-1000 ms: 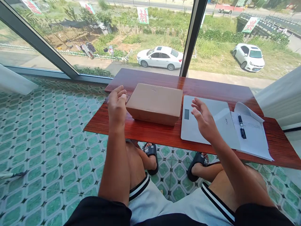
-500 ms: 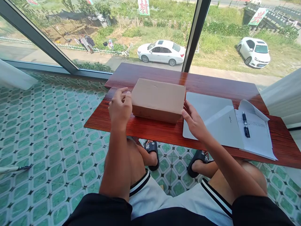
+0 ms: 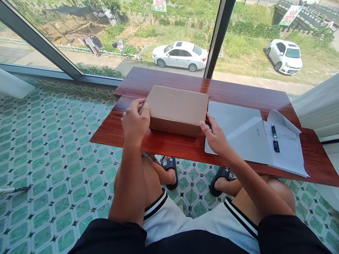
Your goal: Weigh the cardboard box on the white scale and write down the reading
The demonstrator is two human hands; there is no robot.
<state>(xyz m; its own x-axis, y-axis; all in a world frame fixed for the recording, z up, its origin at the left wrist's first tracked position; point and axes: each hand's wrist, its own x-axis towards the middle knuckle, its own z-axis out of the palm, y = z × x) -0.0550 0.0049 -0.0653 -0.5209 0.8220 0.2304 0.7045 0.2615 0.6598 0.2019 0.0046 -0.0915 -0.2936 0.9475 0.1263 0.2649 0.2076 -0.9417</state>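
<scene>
A closed brown cardboard box [image 3: 177, 105] sits on the dark red wooden table [image 3: 169, 143]. My left hand [image 3: 136, 120] grips its left side, thumb at the front corner and the other fingers partly hidden behind the edge. On the opposite side, my right hand [image 3: 215, 134] holds the right end, with the thumb against the front corner and fingers along the side. The box's lid is flat and shut, so its inside is hidden.
Right of the box lies a closed silver laptop [image 3: 235, 130], partly under my right forearm. Beside it are papers [image 3: 290, 150] with a black pen [image 3: 275, 138] on top. A large window [image 3: 127, 35] rises behind the table.
My hands have closed in on the box from both sides and now touch its ends. The whole view has shifted slightly; the box stays on the table.
</scene>
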